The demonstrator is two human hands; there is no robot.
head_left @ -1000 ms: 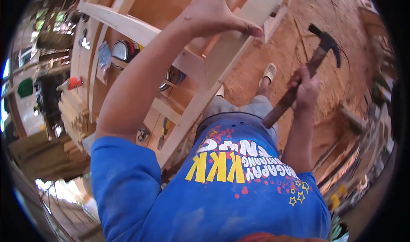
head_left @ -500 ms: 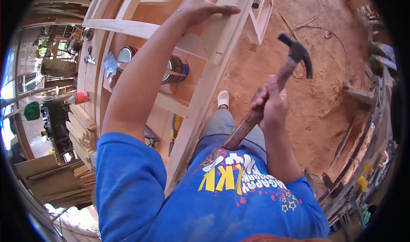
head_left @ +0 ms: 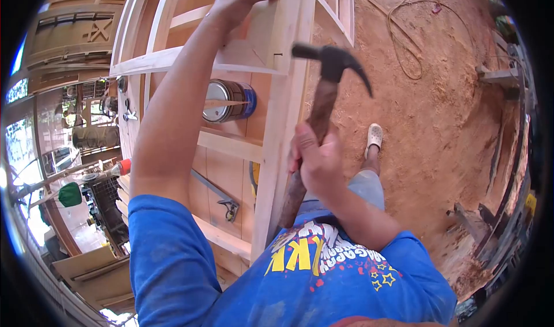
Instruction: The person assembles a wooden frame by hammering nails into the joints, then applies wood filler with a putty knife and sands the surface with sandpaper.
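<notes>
A claw hammer with a dark metal head and worn wooden handle is wrapped in my right hand. Its head points up and away from me, beside the near rail of a pale wooden frame. My left hand grips the far part of that frame, thumb stretched across the wood. The other left fingers are partly hidden or cut off at the top edge. Below my left forearm, a paint can with a strip of wood across its lid sits between the frame's members.
Inside the frame lie a metal square and a yellow tool, partly hidden. A looped cable lies on the sawdust-covered ground. Scrap wood lines the right side. Stacked boards and a green cap-like object stand left.
My right hand and the hammer have moved left, closer to the frame's rail. The view has shifted, and a foot now shows further right. My left hand stays on the frame.
</notes>
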